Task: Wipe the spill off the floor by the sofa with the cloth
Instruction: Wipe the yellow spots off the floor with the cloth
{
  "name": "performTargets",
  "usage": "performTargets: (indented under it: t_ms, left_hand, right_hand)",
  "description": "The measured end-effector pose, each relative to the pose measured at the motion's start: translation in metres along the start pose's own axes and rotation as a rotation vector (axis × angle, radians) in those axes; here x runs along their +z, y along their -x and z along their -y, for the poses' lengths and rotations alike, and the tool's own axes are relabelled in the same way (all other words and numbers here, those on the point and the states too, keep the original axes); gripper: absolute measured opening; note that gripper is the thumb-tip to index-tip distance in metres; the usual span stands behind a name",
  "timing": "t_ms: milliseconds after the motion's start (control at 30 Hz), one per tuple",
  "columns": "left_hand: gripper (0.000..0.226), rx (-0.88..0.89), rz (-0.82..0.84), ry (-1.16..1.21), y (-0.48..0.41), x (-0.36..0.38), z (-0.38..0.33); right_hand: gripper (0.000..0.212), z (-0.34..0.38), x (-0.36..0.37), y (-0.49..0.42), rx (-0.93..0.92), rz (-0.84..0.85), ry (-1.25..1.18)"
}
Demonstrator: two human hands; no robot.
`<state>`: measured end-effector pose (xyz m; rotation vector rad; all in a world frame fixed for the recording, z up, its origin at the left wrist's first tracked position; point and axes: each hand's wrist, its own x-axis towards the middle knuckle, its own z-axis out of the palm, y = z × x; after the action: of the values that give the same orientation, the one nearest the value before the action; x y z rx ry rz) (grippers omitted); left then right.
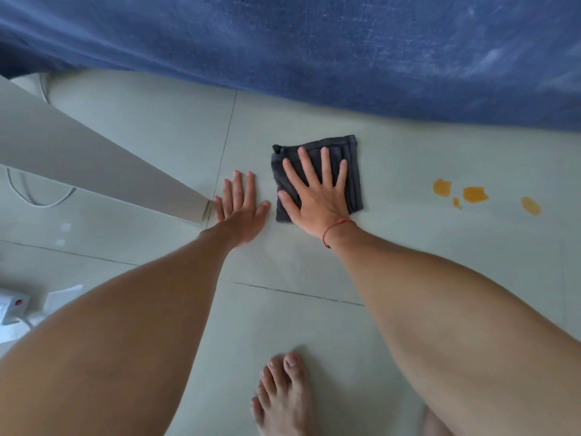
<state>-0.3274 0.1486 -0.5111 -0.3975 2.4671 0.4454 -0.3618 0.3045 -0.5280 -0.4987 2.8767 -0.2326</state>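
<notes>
A folded dark grey cloth [352,171] lies flat on the pale tiled floor, just in front of the blue sofa [314,42]. My right hand [314,193] rests palm down on the cloth with its fingers spread, not curled around it. My left hand [240,209] lies flat on the bare tile just left of the cloth, fingers apart, holding nothing. The spill [474,194] is a group of orange patches on the floor to the right of the cloth, well apart from it.
A white slanted panel [94,171] juts in from the left, ending beside my left hand. A white cable [37,199] loops behind it. A white power strip [12,305] sits at the left edge. My bare foot [283,394] stands at the bottom.
</notes>
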Motion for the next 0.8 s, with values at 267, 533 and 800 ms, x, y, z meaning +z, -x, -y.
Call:
performTargets:
  t_ms: [267,533,800]
  left_hand:
    - [0.069,-0.059,-0.188,-0.029,0.014,0.005,-0.042]
    - [0.069,0.116,-0.045,0.016,0.005,0.027,-0.132]
    - [0.073,0.048,0.004,-0.02,0.0,0.032,-0.137]
  right_hand:
    - [0.058,-0.051,0.0,0.06,0.093,-0.023,-0.087]
    - [0.05,-0.146,-0.021,0.065,0.334,-0.096,-0.065]
    - [0.067,-0.196,-0.028,0.089,0.465,-0.049,-0.046]
